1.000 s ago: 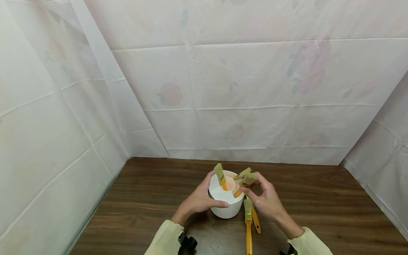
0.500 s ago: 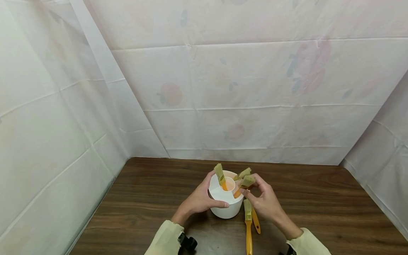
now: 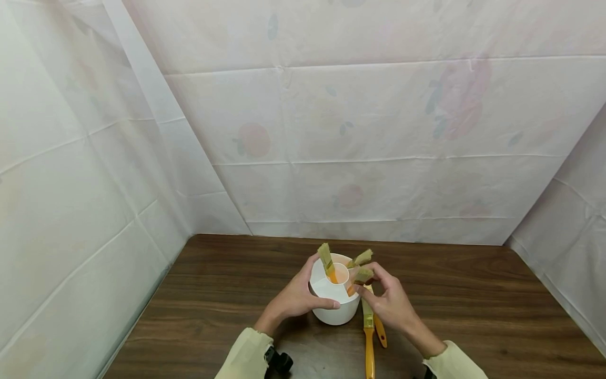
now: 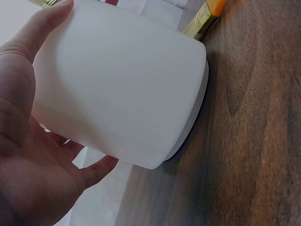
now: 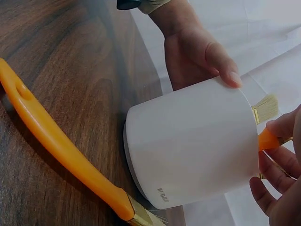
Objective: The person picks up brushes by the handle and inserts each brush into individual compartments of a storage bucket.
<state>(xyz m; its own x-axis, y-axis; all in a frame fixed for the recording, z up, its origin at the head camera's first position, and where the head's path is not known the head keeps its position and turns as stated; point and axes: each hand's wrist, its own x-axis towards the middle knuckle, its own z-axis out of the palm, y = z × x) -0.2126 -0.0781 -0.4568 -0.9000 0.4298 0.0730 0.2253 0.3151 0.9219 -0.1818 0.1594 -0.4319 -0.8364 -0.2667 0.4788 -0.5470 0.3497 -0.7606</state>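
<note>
A round white desk organizer (image 3: 333, 316) with inner dividers stands upright on the table. My left hand (image 3: 294, 296) grips its side, thumb across the front and fingers round the far side. My right hand (image 3: 390, 297) pinches a paintbrush (image 3: 363, 276) at the right rim, bristles up. Its orange handle (image 5: 267, 140) reaches into a right-hand compartment, the lower part hidden by the wall. Another paintbrush (image 3: 324, 255) leans in the central round compartment, and a third brush (image 3: 362, 257) stands in the back compartment, bristles up.
Two more paintbrushes lie right of the organizer: a nearer brush (image 3: 369, 342) with a yellow handle, and a farther brush (image 3: 380, 332) partly hidden behind it. White patterned cloth (image 3: 360, 131) hangs behind and beside the brown wooden table (image 3: 473, 300).
My right hand has moved slightly left and down, and the pinched paintbrush has sunk lower into the organizer. The left hand and organizer have stayed in place.
</note>
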